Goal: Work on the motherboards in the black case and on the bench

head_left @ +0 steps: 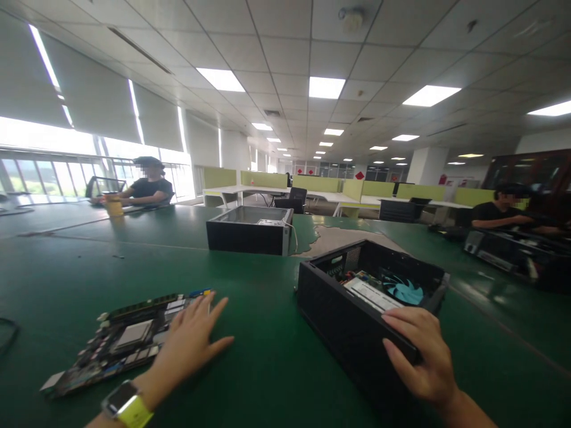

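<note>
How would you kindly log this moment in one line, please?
left hand: open, beside circuit board | right hand: holding computer case rim | blue fan: inside case

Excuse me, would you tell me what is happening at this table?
The wearer's right hand grips the upper edge of an open black computer case with a blue fan inside. The left hand is spread at the right end of a circuit board on the green table. Another case sits beyond.

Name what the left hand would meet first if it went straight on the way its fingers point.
Probably the far computer case, across the green tabletop, though the height of the left hand is unclear.
</note>
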A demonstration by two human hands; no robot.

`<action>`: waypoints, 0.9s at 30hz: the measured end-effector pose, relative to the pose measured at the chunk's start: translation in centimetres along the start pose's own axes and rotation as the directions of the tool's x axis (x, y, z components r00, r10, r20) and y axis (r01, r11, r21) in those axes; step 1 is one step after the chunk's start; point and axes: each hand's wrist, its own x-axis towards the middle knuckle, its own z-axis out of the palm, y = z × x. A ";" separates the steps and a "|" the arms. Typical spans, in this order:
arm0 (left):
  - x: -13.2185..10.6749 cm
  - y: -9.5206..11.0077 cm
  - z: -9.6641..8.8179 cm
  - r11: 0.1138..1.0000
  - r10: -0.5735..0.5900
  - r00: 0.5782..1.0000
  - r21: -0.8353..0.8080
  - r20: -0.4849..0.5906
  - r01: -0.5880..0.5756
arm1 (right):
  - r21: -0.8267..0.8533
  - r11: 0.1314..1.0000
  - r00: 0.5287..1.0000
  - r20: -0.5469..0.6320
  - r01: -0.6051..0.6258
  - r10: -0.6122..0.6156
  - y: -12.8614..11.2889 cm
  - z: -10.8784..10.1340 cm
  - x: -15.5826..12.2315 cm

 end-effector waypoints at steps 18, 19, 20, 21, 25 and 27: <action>-0.2 2.1 1.0 0.987 0.008 0.979 -0.158 0.203 0.025 | -0.660 0.354 0.492 -0.028 -0.663 0.870 15.9 11.0 9.3; -0.6 4.0 0.6 0.979 0.047 0.973 -0.203 0.224 -0.001 | -0.640 0.432 0.560 0.003 -0.636 0.828 14.6 11.6 9.7; -1.2 6.0 0.3 0.968 0.095 0.965 -0.250 0.246 -0.032 | -0.593 0.549 0.655 0.047 -0.590 0.754 13.1 12.1 9.8; -1.8 8.0 0.0 0.953 0.146 0.954 -0.295 0.263 -0.064 | -0.522 0.663 0.728 0.110 -0.537 0.677 11.2 12.6 9.8; -4.0 16.0 0.2 0.896 0.343 0.874 -0.398 0.343 -0.196 | -0.207 0.851 0.734 0.436 -0.482 0.521 2.8 13.1 7.3; -5.2 19.7 1.6 0.876 0.387 0.837 -0.436 0.386 -0.205 | -0.169 0.864 0.673 0.563 -0.474 0.479 -0.8 12.4 5.1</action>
